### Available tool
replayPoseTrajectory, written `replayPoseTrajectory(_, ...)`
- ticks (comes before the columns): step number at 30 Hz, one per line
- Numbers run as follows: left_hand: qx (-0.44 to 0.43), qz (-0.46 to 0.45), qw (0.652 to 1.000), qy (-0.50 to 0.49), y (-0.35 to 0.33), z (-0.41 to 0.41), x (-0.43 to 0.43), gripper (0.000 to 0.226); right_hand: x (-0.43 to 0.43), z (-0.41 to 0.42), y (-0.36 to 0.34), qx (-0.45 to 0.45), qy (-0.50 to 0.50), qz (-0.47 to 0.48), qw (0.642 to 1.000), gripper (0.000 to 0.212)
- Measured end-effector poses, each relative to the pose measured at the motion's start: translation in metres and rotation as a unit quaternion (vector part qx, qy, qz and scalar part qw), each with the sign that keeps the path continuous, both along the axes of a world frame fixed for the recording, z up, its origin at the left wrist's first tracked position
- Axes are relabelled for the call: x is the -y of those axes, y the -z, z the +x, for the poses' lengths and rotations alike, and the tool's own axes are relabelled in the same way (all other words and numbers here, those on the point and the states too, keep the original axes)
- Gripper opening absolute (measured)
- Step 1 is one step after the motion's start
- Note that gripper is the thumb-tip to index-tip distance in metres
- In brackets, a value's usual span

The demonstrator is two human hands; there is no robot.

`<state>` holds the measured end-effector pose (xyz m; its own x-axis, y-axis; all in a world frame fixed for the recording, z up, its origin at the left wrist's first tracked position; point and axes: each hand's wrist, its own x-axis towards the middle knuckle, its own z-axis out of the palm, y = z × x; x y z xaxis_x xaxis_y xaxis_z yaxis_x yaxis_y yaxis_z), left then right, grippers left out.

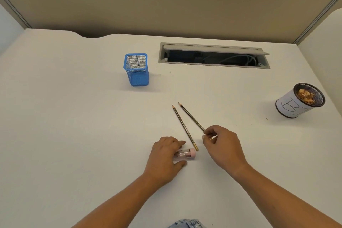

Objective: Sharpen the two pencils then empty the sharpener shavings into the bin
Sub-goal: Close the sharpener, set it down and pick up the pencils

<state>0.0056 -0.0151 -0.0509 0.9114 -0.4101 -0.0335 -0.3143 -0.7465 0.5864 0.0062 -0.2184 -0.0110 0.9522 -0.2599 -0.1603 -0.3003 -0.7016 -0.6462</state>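
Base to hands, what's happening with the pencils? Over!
Left hand holds pink sharpener on desk. Right hand pinches right pencil; left pencil lies alongside. Nothing blocking the bin.

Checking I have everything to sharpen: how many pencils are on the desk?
2. One dark gold-striped wooden pencil lies on the white desk near the left hand; the other pencil is pinched by the right hand. None looks hidden.
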Motion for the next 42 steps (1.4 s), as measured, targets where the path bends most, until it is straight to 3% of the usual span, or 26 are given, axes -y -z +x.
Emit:
replayPoseTrajectory(4, -0.015, -0.053, 0.997, -0.049, -0.001, 0.0, -0.007, 0.071, 0.001, 0.003, -0.001, 0.001, 0.003, -0.003, 1.0, 0.006)
replayPoseTrajectory(9, -0.01, -0.069, 0.987, -0.143, -0.005, 0.01, -0.01, 0.039, 0.002, 0.012, -0.003, 0.006, 0.005, -0.004, 1.0, 0.006)
replayPoseTrajectory(15, -0.104, -0.059, 0.969, -0.215, -0.015, 0.042, 0.01, 0.02, -0.002, 0.033, -0.004, -0.002, -0.007, -0.022, 1.0, 0.013)
replayPoseTrajectory(25, -0.162, 0.021, 0.955, -0.247, -0.017, 0.087, 0.044, 0.039, -0.011, 0.061, 0.003, -0.043, -0.061, -0.106, 0.992, 0.028)
replayPoseTrajectory(37, -0.193, -0.017, 0.943, -0.269, -0.024, 0.103, 0.048, 0.037, -0.015, 0.082, 0.004, -0.085, -0.077, -0.131, 0.985, 0.03)
replayPoseTrajectory(42, -0.16, -0.066, 0.941, -0.292, -0.028, 0.115, 0.032, 0.035, -0.015, 0.103, -0.012, -0.034, -0.038, -0.089, 0.995, 0.022)
